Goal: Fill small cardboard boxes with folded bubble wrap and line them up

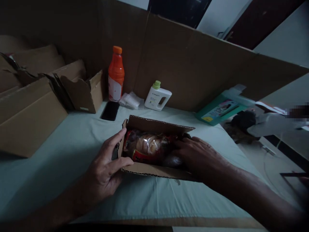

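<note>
at the far left, open cardboard boxes [33, 119] stand on a pale green cloth [79, 138]. nearer, the left hand [106, 166] grips the left end of a small open carton [154, 169], fingers along the outer wall and thumb over the near rim. beyond it a black phone [110, 111] lies flat before an upright orange bottle [116, 74], with a crumpled clear wrapper [132, 100] just right of them. the carton sits near the middle, holding a shiny clear-and-red packet [148, 146]; a white jug [157, 96] with a green cap stands on its far side. the right hand [199, 153] reaches into the carton's right end, fingers hidden, so i cannot tell whether it grips anything. far right, a teal bottle [218, 108] leans tilted.
</note>
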Demonstrator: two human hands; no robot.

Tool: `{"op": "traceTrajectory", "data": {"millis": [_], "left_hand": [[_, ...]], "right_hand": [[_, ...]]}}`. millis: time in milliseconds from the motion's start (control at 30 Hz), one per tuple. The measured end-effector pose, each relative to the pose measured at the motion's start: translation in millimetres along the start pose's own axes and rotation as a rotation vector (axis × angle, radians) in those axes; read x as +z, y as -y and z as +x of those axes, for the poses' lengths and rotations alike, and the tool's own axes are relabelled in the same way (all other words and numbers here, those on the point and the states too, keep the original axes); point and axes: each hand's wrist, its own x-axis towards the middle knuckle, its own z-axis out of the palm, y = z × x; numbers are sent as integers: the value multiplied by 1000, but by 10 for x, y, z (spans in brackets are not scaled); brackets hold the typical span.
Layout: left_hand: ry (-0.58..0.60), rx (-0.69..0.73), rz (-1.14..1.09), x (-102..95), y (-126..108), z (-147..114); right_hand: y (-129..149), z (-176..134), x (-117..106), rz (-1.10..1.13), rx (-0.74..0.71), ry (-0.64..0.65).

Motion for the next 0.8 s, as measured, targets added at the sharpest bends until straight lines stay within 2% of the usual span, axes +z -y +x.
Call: {"op": "traceTrajectory", "data": {"millis": [100,300,600,667,733,800], "left_hand": [[-9,14,11,26,11,23],[-28,-21,1,97,20,44],[-47,-27,26,105,48,127],[-68,-8,27,108,36,136],[-129,-12,12,119,30,110],[-226,-65,-31,146,48,39]], "right_hand": [[55,71,-39,-61,-21,133],[69,200,-52,-126,-48,309],[-50,208,-28,-35,-77,262],[-174,48,-79,52,-136,115],[-323,-234,-101,133,-150,-188],[-445,-583,-15,178,-64,-528]]}}
